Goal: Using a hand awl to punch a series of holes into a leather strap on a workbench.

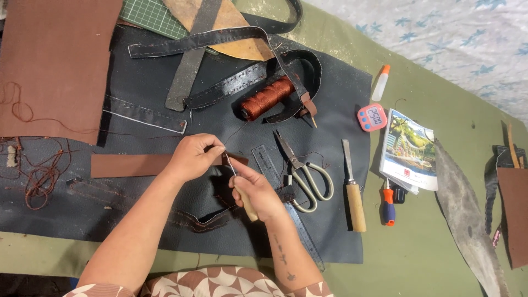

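Observation:
My left hand (192,155) pinches the right end of a long brown leather strip (129,165) that lies on a dark grey leather sheet (341,181). My right hand (254,190) grips a wooden-handled awl (246,204), its metal point up against the strip's end between my left fingers. A thin rust-coloured thread runs from that spot toward the spool of rust-coloured thread (268,98).
Scissors (301,173), a ruler (286,203), a wooden-handled chisel (353,190), a pink timer (372,117), a glue bottle (380,82), a booklet (410,149), an orange-handled tool (389,204), black straps (220,41), a brown leather sheet (55,60), a cutting mat (148,15).

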